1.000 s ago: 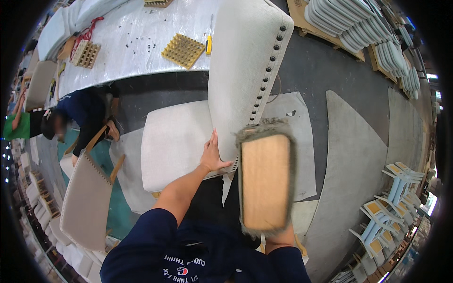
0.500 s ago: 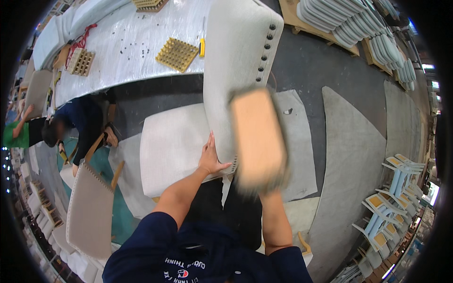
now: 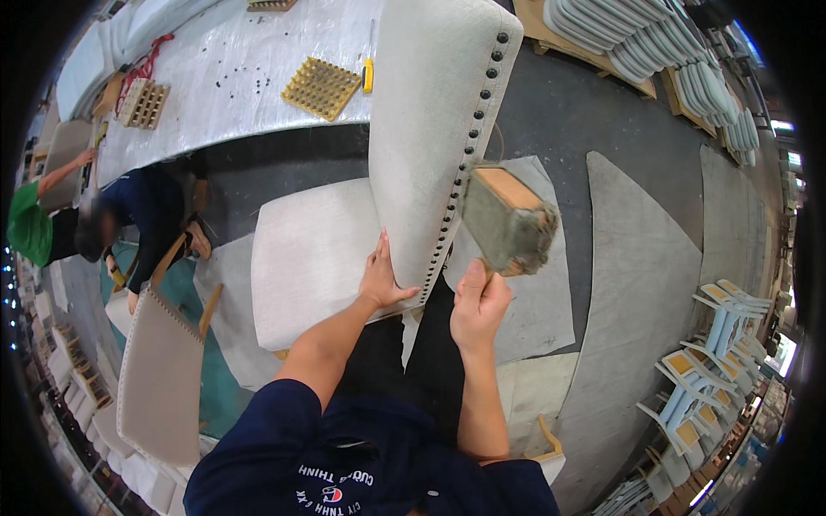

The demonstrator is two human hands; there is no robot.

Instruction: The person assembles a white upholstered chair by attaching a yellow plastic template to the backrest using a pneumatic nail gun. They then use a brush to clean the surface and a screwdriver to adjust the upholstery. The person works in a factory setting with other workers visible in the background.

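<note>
An upholstered chair in off-white fabric stands before me, its tall backrest (image 3: pixel 422 112) pointing away and its seat (image 3: pixel 314 258) to the left. A row of dark nail heads (image 3: pixel 473 133) runs along the backrest's right edge. My left hand (image 3: pixel 381 282) lies flat against the backrest's lower end, fingers stretched and thumb out toward the nail row. My right hand (image 3: pixel 479 305) is closed round the handle of a padded mallet (image 3: pixel 508 228). Its block head is wooden with worn greyish-green wrapping, and it is tilted close beside the nailed edge; whether it touches cannot be told.
A plastic-covered table (image 3: pixel 249 95) at the far left bears a yellow studded tray (image 3: pixel 321 88), a yellow cutter (image 3: pixel 367 76) and scattered nails. A co-worker (image 3: pixel 142 224) bends near another chair (image 3: pixel 161 378). Cushion stacks (image 3: pixel 602 30) and chair frames (image 3: pixel 688 387) stand right.
The mallet has swung from a blurred, raised position down to the nailed edge, turning its side into view. My left hand stays on the chair.
</note>
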